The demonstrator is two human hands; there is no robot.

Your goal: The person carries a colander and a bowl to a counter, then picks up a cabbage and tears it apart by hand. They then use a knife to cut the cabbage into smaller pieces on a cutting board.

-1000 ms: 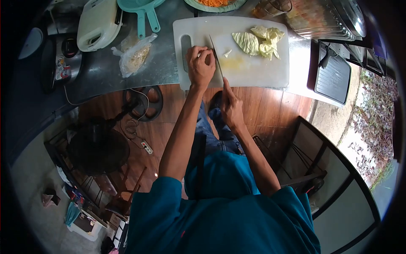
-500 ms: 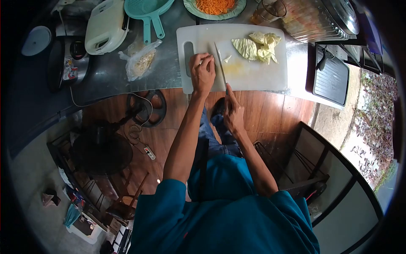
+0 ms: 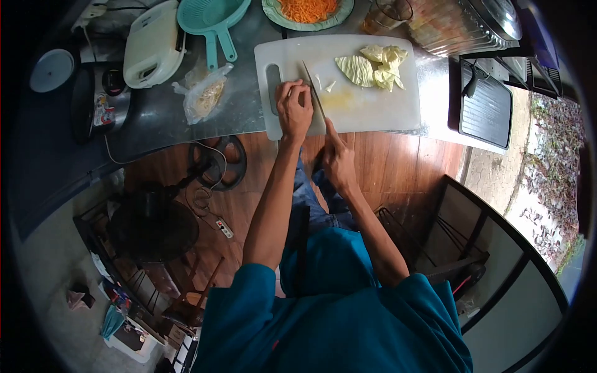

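My right hand is closed around the handle of a kitchen knife, whose blade points away from me across the white cutting board. Just left of the blade, my left hand rests on the board with curled fingers pressed together. Whatever those fingertips hold down is hidden beneath them. Right of the blade lie small pale slivers, above a yellowish stain on the board. Pale green cabbage leaves are piled at the board's upper right.
Behind the board stand a plate of shredded carrot and a glass. To the left are a teal colander, a plastic bag with pale contents and a white sandwich maker. A black grill pan sits right.
The knife and my right hand have shifted slightly left, toward my left fingers. Another thin pale sliver now lies right of the blade. The whole view has shifted a little.
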